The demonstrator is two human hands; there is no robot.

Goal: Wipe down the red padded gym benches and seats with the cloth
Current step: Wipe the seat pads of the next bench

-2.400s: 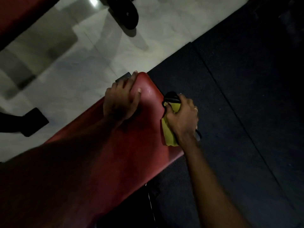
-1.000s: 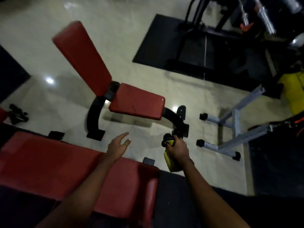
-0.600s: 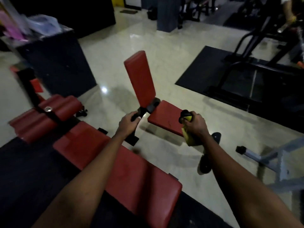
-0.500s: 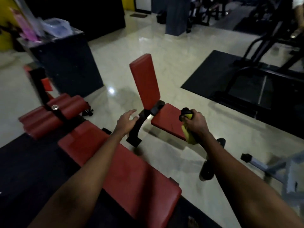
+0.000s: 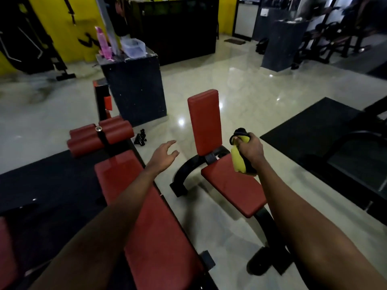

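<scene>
Between benches, by the look of it: crossing from the long flat bench at lower centre toward the upright chair at centre frame. No wiping under way; cloth off every pad.

Right hand, centre right, fist closed round the yellow cloth, bunched with something dark, perhaps a strap or bottle top, too dim to tell. Cloth hanging just above the near end of the seat, apparently not touching. Left hand at centre, fingers spread and relaxed, holding nothing, hovering over the pale floor between bench and chair.

Next move, as a judgement: bring the cloth down flat on the seat or up onto the backrest, spread enough of it to cover the pad width, and steady the frame with the free hand. Backrest standing near upright, so strokes along its length likely easiest.

Edges: seat's near corner jutting toward lower right; curved black frame sweeping down to the floor at the chair's left, a thing to trip on. Red rollers at centre left, off the far end of the bench. Dark pedestal behind, upper centre left, well apart from the chair. Black mat to the right. Open floor around and beyond the chair, room enough to step round.
</scene>
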